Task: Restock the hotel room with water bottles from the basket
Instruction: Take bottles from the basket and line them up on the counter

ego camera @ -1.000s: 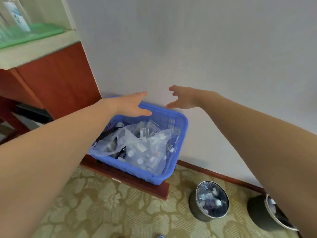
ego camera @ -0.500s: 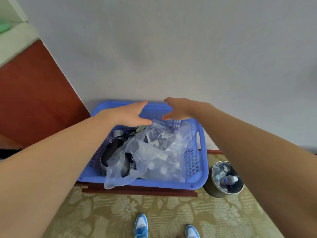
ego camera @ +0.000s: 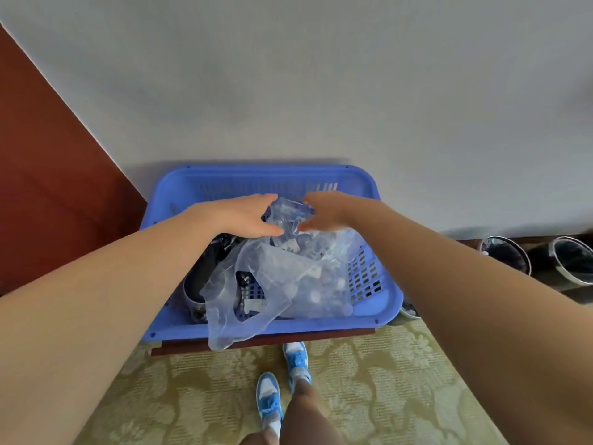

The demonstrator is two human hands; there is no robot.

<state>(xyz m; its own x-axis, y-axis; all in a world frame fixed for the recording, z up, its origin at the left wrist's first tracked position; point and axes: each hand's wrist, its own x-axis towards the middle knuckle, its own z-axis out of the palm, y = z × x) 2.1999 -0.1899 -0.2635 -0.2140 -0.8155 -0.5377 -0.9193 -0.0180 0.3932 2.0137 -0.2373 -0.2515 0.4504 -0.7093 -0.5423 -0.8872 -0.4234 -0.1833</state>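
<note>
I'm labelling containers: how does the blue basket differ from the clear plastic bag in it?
The blue basket is opaque and slotted; the clear plastic bag is see-through and crumpled. The basket rests on a wooden ledge; the bag lies inside it, one end over the near rim. The left hand and right hand are at the bag, not the basket. Both hold items.

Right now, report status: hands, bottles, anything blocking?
Left hand and right hand open, at plastic bag top. Bottles inside bag, in basket. Bag covers them.

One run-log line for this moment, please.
stage: reach into blue basket | left hand: open, at clear plastic bag | right hand: open, at bag | held: nothing
</note>
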